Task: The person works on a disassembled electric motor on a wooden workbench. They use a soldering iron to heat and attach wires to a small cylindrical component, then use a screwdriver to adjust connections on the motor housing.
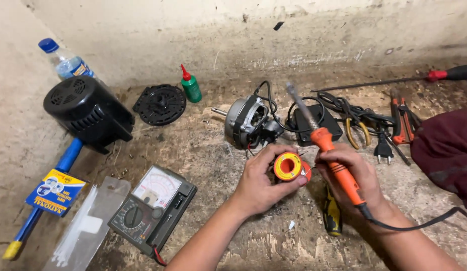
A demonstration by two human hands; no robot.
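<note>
My left hand (258, 183) grips a small orange spool of solder wire (287, 166) from the left side. My right hand (356, 175) holds an orange-handled soldering iron (328, 145) with its metal tip pointing up and away; its fingertips also touch the spool's right edge. The iron's black cord (414, 225) trails off to the right. Just beyond the hands lies a small electric fan motor (248, 122) with a shaft and black wires.
A black analog multimeter (153, 208) lies at the lower left beside a clear bag of cable ties (85, 228). A black motor housing (88, 113), round black cover (160, 104), green oil bottle (191, 86), water bottle (65, 61), pliers (355, 130), plug (383, 149), long red-handled screwdriver (434, 76) and yellow-black screwdriver (333, 216) lie around.
</note>
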